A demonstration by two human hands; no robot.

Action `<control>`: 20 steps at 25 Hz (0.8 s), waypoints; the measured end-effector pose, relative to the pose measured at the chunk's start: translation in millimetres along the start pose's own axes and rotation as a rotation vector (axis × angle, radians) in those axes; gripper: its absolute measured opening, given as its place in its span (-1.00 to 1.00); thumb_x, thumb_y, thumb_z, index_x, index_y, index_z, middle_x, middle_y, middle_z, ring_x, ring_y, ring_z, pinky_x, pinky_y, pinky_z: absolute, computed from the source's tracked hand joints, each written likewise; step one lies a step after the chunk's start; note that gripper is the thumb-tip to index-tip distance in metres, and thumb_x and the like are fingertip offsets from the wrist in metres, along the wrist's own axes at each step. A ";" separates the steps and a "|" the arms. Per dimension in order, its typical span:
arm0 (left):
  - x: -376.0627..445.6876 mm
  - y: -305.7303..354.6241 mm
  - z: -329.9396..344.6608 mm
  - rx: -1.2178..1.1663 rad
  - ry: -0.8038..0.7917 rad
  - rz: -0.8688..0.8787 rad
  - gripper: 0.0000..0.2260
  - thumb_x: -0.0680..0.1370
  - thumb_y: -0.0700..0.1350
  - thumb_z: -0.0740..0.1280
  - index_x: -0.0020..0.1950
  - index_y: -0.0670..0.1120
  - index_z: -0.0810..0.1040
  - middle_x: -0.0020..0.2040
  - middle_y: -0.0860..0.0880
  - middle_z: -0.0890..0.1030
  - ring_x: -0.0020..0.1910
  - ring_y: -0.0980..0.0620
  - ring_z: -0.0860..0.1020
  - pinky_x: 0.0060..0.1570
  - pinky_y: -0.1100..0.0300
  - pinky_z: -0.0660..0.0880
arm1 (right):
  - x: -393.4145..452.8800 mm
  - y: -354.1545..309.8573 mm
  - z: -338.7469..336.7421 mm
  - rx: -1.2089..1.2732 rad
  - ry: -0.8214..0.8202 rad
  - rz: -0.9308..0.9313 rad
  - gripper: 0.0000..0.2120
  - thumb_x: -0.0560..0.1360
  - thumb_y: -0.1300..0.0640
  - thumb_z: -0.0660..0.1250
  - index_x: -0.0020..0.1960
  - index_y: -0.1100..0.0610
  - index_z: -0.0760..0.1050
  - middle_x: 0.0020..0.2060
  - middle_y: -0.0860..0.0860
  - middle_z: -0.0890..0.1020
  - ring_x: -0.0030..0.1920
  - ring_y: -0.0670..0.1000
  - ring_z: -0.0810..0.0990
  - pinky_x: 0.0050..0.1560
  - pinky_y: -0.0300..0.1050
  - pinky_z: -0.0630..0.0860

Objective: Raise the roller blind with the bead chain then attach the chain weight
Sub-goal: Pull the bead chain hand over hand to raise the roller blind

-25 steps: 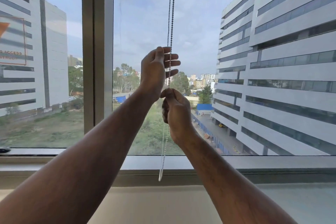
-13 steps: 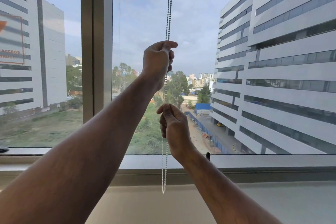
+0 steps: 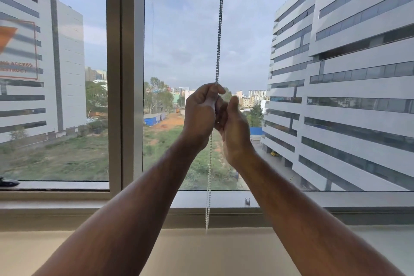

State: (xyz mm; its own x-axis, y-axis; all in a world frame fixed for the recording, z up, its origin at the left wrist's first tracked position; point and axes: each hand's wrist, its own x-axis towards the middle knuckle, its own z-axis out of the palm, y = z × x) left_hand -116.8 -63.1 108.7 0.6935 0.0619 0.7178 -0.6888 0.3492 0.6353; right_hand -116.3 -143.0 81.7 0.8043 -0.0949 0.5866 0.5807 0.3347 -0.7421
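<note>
Looks like an upper-floor office. Big fixed glass pane with a metal frame post (image 3: 122, 74) left of the left hand (image 3: 199, 114). Grey office blocks (image 3: 349, 74) with banded windows right of the right hand (image 3: 235, 127) and far left. Printed access sticker (image 3: 19, 51) on the glass, upper left. Plain sill (image 3: 67, 246) below both hands. Ground and trees lie far below.

Beige window sill (image 3: 56, 251), bead chain (image 3: 208, 186) loop's lower end just above it.
</note>
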 end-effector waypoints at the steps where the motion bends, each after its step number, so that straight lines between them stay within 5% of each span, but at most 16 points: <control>1: -4.2 -6.4 -2.8 0.012 0.005 0.007 -0.74 0.71 -0.21 0.18 -0.09 -0.20 0.58 -0.46 -0.02 0.31 -0.57 0.13 0.23 -0.55 0.29 0.20 | 10.0 -12.1 4.0 0.001 0.040 -0.038 -0.49 0.72 -0.08 0.06 0.08 0.29 0.61 -0.24 0.05 0.69 -0.19 -0.02 0.68 -0.14 -0.14 0.60; 5: -18.4 -25.9 -10.9 0.053 0.016 -0.024 -0.76 0.72 -0.21 0.18 -0.06 -0.22 0.57 -0.43 -0.05 0.29 -0.56 0.12 0.15 -0.56 0.30 0.14 | 47.8 -58.7 27.3 -0.021 0.059 -0.113 -0.59 0.74 0.00 0.08 0.18 0.29 0.56 -0.04 0.18 0.74 0.00 0.13 0.75 0.10 -0.01 0.64; 8: -28.2 -34.3 -14.1 0.022 0.002 -0.061 -0.76 0.72 -0.21 0.17 -0.07 -0.16 0.56 -0.40 -0.07 0.27 -0.54 0.12 0.13 -0.56 0.29 0.12 | 70.2 -80.1 47.6 -0.022 0.075 -0.089 -0.70 0.73 0.09 0.13 0.00 0.25 0.51 -0.22 0.18 0.64 -0.21 0.14 0.64 -0.17 -0.05 0.59; 10: -32.9 -39.1 -15.6 0.026 -0.010 -0.067 -0.75 0.72 -0.20 0.17 -0.09 -0.14 0.57 -0.40 -0.07 0.27 -0.52 0.09 0.13 -0.55 0.28 0.13 | 81.5 -87.1 58.0 0.037 0.071 -0.046 -0.68 0.71 0.16 0.14 -0.21 0.18 0.39 -0.44 0.09 0.49 -0.40 0.07 0.46 -0.39 -0.15 0.40; 12: -35.7 -42.6 -18.1 0.037 -0.013 -0.074 -0.74 0.72 -0.20 0.18 -0.10 -0.12 0.58 -0.40 -0.07 0.27 -0.51 0.08 0.13 -0.53 0.27 0.14 | 87.8 -90.2 63.8 0.028 0.093 0.007 -0.69 0.70 0.18 0.15 -0.22 0.19 0.38 -0.55 0.03 0.46 -0.51 0.04 0.41 -0.48 -0.22 0.35; 15: -37.9 -44.4 -21.5 0.053 -0.007 -0.078 -0.75 0.72 -0.20 0.18 -0.08 -0.14 0.58 -0.40 -0.07 0.27 -0.50 0.06 0.12 -0.52 0.25 0.11 | 88.1 -87.8 64.0 -0.135 0.141 0.006 -0.73 0.70 0.11 0.17 -0.04 0.22 0.55 -0.46 0.02 0.44 -0.57 -0.05 0.31 -0.55 -0.28 0.23; 20: -42.6 -48.3 -20.6 0.096 -0.013 -0.071 -0.75 0.72 -0.19 0.17 -0.09 -0.12 0.57 -0.38 -0.16 0.24 -0.48 0.06 0.14 -0.51 0.23 0.09 | 81.1 -77.5 62.3 -0.218 0.214 -0.095 -0.65 0.69 0.12 0.16 -0.20 0.14 0.56 -0.47 -0.02 0.40 -0.65 -0.10 0.25 -0.55 -0.27 0.18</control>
State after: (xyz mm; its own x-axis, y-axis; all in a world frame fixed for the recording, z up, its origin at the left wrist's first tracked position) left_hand -108.7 -63.3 41.6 0.7389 0.0283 0.6733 -0.6557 0.2607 0.7086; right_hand -103.8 -118.3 207.0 0.7399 -0.3193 0.5921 0.6492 0.1083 -0.7529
